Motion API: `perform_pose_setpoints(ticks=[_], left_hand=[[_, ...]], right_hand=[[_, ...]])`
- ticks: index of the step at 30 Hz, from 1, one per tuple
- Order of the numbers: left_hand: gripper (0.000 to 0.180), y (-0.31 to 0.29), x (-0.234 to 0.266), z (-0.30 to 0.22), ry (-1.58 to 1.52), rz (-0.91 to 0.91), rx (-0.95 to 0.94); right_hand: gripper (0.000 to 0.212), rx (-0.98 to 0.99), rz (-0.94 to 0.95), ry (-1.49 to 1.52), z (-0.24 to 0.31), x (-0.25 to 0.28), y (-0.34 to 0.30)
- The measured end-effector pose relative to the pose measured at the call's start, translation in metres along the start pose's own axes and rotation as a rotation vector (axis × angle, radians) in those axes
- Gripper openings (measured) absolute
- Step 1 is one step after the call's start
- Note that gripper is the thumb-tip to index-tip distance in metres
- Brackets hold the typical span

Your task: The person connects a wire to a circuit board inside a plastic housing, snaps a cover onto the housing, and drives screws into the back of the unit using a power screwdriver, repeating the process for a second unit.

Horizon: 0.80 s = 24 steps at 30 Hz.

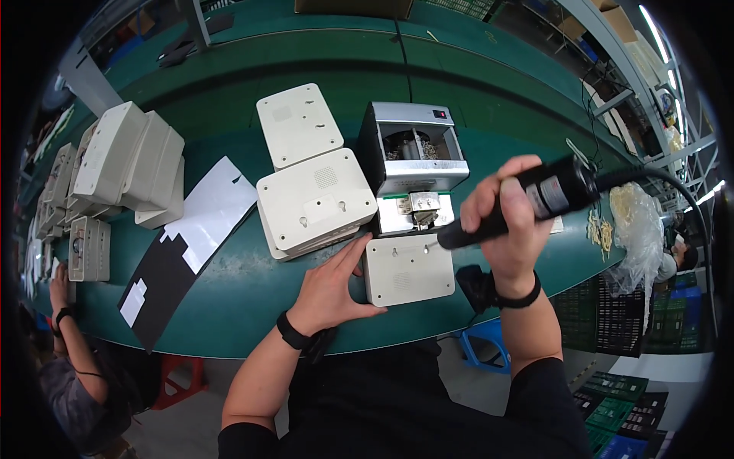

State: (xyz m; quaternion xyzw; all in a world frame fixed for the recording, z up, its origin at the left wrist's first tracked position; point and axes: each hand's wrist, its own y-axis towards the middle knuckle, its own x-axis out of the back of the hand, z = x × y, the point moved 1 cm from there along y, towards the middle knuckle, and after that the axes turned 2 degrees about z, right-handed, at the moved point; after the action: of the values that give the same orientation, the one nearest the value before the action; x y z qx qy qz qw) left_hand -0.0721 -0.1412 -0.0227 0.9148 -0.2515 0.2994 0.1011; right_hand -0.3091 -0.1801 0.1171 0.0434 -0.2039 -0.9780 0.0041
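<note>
My right hand is wrapped round a black electric screwdriver, held tilted with its nose down to the left. That nose is just over the upper right corner of a beige plastic housing; whether it touches cannot be made out. The housing lies flat, with screw holes in its face. Along its left side lies my left hand, thumb at the front corner and fingers at the back, bracing it. Directly behind stands a black and silver screw feeder with loose screws in its hopper.
More beige housings are stacked left of the feeder, with others farther left. Between them lies a black and white sheet. A cable runs from the screwdriver rightward. A plastic bag hangs at right. Another person's hand is at far left.
</note>
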Motion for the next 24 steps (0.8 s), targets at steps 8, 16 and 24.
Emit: perform_pose_setpoints(ticks=[8, 16, 24], left_hand=[[0.120, 0.001, 0.003, -0.001, 0.019, -0.042, -0.018], [0.121, 0.004, -0.003, -0.002, 0.026, -0.046, -0.028], [0.122, 0.003, -0.001, -0.001, 0.017, -0.048, -0.021]], right_hand=[[0.026, 0.125, -0.086, 0.230, 0.031, 0.008, -0.045], [0.025, 0.233, -0.037, 0.055, 0.003, -0.005, 0.011], [0.028, -0.008, 0.033, 0.012, 0.010, 0.001, -0.001]])
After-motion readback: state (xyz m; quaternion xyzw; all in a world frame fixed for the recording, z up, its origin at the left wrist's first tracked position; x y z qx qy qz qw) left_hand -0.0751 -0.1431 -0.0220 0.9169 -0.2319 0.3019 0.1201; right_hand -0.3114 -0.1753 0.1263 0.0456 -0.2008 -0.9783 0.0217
